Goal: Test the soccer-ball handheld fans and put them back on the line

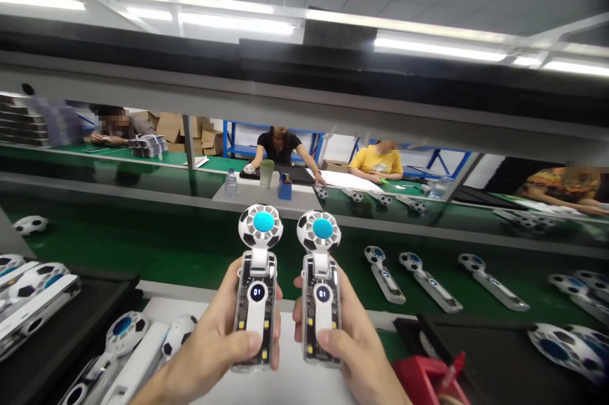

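Observation:
My left hand (pixel 212 335) is closed around a handheld fan (pixel 257 265) with a soccer-ball head and a clear-cased body, its thumb on the lower front. A matching handheld fan (pixel 322 268) stands upright in my right hand (pixel 354 335), fingers wrapped behind and thumb on the front. Both have a blue round centre in the head, and their small displays read 01. The two fans are side by side, a small gap between them. Below them lies a white work surface (pixel 290 386).
Several similar fans (pixel 387 281) lie on the green conveyor (pixel 157 227) to the right. More fans fill a black tray (pixel 109 284) at left; another tray (pixel 476 348) is at right beside a red container (pixel 423 379). Co-workers sit across the line. A metal beam (pixel 304 97) crosses overhead.

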The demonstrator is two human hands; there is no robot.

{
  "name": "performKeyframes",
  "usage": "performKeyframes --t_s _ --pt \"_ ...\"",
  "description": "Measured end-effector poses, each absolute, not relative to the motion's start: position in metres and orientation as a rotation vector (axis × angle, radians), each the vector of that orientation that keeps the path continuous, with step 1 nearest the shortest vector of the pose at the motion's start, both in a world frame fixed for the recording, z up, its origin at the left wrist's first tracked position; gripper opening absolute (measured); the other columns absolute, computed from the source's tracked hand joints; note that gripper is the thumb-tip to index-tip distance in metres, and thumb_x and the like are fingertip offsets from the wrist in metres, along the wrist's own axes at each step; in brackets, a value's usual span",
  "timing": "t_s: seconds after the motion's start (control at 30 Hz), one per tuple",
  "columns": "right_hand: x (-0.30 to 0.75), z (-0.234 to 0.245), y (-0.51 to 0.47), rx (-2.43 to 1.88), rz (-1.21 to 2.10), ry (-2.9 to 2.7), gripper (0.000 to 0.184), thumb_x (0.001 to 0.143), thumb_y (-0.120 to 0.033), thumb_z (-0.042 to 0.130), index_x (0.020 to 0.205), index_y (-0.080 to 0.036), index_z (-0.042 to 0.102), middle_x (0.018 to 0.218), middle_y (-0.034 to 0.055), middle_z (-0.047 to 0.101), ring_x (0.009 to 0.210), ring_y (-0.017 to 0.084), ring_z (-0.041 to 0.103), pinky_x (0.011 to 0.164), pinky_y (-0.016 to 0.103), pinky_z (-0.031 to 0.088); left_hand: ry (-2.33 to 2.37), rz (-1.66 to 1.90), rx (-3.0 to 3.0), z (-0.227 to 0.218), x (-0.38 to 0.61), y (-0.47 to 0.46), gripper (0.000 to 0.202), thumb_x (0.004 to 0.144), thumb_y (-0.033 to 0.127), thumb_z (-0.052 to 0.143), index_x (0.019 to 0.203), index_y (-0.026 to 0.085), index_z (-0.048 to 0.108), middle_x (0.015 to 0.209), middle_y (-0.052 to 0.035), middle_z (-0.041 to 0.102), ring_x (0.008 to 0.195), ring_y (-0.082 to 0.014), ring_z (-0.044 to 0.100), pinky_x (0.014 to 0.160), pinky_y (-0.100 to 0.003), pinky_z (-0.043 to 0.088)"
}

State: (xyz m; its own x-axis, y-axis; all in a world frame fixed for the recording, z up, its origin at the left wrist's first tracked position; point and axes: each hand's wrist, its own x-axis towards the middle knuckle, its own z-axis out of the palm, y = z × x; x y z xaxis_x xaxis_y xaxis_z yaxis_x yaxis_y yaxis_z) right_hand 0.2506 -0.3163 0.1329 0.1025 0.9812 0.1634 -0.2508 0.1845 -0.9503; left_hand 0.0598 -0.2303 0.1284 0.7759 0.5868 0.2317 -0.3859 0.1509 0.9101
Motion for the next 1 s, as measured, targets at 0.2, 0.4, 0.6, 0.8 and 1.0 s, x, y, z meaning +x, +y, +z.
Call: performKeyframes --t_s 0.2,0.4,0.6,0.8,1.0 --pt "0.244 0.137 -0.325 -1.002 1.105 -0.96 0.087 0.079 -0.037 0.075 0.151 -0.031 0.026 0.129 0.01 0.06 0.095 0.024 0.064 0.076 0.035 0.052 0.166 0.734 1.188 0.133 0.061 -0.234 0.048 0.081 0.038 0.075 0.119 0.028 0.047 0.089 -0.0026 0.064 0.07 -0.018 0.066 0.067 -0.034 0.051" --pt "0.244 0.131 -0.322 -1.035 1.032 -0.979 0.073 0.087 -0.039 0.067 0.15 -0.031 0.03 0.116 0.0083 0.066 0.093 0.025 0.065 0.08 0.038 0.053 0.21 0.725 1.156 0.133 0.061 -0.235 0.04 0.084 0.038 0.071 0.117 0.028 0.05 0.085 -0.0021 0.066 0.066 -0.0175 0.065 0.062 -0.032 0.05" --pt "0.24 0.133 -0.318 -0.985 1.064 -0.938 0.076 0.084 -0.038 0.071 0.149 -0.028 0.032 0.108 0.0084 0.067 0.089 0.025 0.066 0.068 0.035 0.054 0.201 0.751 1.11 0.13 0.064 -0.234 0.039 0.084 0.035 0.072 0.116 0.028 0.051 0.084 -0.0023 0.066 0.065 -0.0177 0.066 0.061 -0.032 0.051" --pt "0.238 0.134 -0.317 -0.981 1.098 -0.853 0.07 0.08 -0.038 0.075 0.14 -0.028 0.042 0.12 0.0105 0.065 0.089 0.026 0.068 0.066 0.034 0.054 0.191 0.766 1.055 0.126 0.067 -0.235 0.042 0.082 0.032 0.074 0.116 0.028 0.049 0.085 -0.0022 0.066 0.064 -0.0163 0.066 0.057 -0.029 0.051" --pt "0.24 0.135 -0.317 -0.985 1.112 -0.874 0.07 0.08 -0.039 0.076 0.14 -0.028 0.042 0.122 0.0109 0.064 0.09 0.026 0.067 0.064 0.033 0.054 0.171 0.766 1.046 0.127 0.067 -0.234 0.04 0.084 0.032 0.073 0.116 0.027 0.049 0.084 -0.0022 0.066 0.065 -0.0163 0.067 0.059 -0.029 0.052"
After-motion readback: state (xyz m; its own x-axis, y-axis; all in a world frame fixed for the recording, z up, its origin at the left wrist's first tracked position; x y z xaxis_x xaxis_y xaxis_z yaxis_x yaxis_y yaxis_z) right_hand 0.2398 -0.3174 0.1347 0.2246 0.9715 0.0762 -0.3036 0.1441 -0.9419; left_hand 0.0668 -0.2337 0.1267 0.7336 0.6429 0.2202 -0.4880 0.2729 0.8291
